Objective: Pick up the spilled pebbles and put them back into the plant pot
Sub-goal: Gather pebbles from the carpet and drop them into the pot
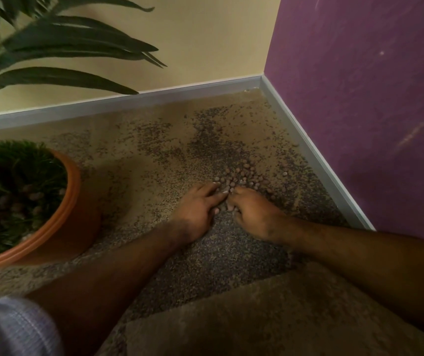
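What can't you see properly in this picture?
- Pebbles under the left hand and right hand: the head view shows the hands' backs only, so any pebbles gathered beneath are hidden.
- Plant pot: the left edge cuts it off, and leaves cover much of its inside.
- Tiny specks on the carpet: too small and dim to tell pebbles from dirt.
- Sleeve: blurred, cut off by the corner.
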Available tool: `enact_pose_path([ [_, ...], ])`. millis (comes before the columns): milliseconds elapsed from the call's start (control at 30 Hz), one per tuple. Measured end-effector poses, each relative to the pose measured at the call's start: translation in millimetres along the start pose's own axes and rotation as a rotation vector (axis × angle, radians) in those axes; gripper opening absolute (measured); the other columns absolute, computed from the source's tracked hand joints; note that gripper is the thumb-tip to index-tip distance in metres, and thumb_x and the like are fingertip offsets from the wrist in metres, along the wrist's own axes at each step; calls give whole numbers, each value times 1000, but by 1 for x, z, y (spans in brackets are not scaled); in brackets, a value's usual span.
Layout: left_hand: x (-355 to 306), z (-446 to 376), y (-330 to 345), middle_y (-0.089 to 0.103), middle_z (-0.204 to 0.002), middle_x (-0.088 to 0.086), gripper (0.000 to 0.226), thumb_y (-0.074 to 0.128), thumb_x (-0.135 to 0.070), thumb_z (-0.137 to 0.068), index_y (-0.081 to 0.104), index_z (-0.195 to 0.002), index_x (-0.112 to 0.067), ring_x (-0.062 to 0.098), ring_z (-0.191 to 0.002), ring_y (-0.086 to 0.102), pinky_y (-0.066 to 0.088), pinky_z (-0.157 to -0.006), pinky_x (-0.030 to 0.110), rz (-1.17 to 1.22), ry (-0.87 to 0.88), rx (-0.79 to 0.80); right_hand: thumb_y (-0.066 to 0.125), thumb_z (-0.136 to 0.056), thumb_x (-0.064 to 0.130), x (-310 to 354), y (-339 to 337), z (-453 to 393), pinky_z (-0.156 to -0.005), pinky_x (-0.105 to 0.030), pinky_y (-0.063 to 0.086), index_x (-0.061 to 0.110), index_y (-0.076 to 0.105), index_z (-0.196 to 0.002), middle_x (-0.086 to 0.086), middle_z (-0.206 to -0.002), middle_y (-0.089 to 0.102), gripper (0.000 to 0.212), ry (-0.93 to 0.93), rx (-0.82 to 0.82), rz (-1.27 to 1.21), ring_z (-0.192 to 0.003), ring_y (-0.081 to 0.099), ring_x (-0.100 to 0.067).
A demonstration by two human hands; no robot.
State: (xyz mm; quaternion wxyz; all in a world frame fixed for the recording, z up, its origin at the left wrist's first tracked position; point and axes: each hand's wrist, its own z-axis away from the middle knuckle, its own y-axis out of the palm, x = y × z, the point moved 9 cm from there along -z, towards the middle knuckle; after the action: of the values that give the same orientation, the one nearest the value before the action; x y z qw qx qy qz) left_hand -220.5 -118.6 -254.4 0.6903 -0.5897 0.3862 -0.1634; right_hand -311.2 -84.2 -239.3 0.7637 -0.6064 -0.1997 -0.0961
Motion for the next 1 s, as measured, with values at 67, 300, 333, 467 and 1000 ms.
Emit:
enact_pose_path([
  [67, 2, 1, 5, 34, -153, 4, 49, 48, -26, -96, 40, -144, -26, 27, -136, 29, 25, -114, 38, -25, 6, 19, 55, -86, 7, -3, 2, 1, -90, -32, 45, 11, 63, -101, -11, -113, 54, 17, 6, 28, 16, -107, 53, -29],
  [300, 8, -9, -15, 61, -118, 9, 28, 61, -11, -86, 70, -113, -14, 27, -110, 56, 45, -97, 34, 85, 12, -84, 63, -82, 3, -22, 1, 6, -97, -29, 43, 7, 67, -103, -12, -125, 53, 21, 93, 100, -22, -117, 54, -30],
  [333, 8, -9, -17, 62, -117, 8, 25, 61, -10, -86, 72, -108, -13, 25, -108, 58, 46, -96, 34, 95, 3, -94, 66, -81, 3, -23, -1, 6, -94, -29, 44, 6, 67, -100, -12, -120, 55, 20, 101, 98, -35, -111, 56, -28],
  [467, 13, -9, -21, 64, -111, 8, 17, 63, -6, -82, 75, -94, -11, 23, -102, 61, 46, -90, 24, 145, -71, -88, 75, -72, 1, -36, -7, 6, -69, -15, 46, 8, 71, -85, -4, -95, 65, 15, 200, 53, -153, -84, 61, -16],
  [1000, 46, 36, 5, 60, -65, 7, 20, 55, 0, -85, 59, -68, -9, 12, -55, 60, 51, -48, 17, 1419, -772, 209, 53, -83, 28, -32, 20, 23, -38, -19, 27, 12, 56, -75, -6, -66, 51, 18, 677, 156, -1744, -53, 46, -17],
])
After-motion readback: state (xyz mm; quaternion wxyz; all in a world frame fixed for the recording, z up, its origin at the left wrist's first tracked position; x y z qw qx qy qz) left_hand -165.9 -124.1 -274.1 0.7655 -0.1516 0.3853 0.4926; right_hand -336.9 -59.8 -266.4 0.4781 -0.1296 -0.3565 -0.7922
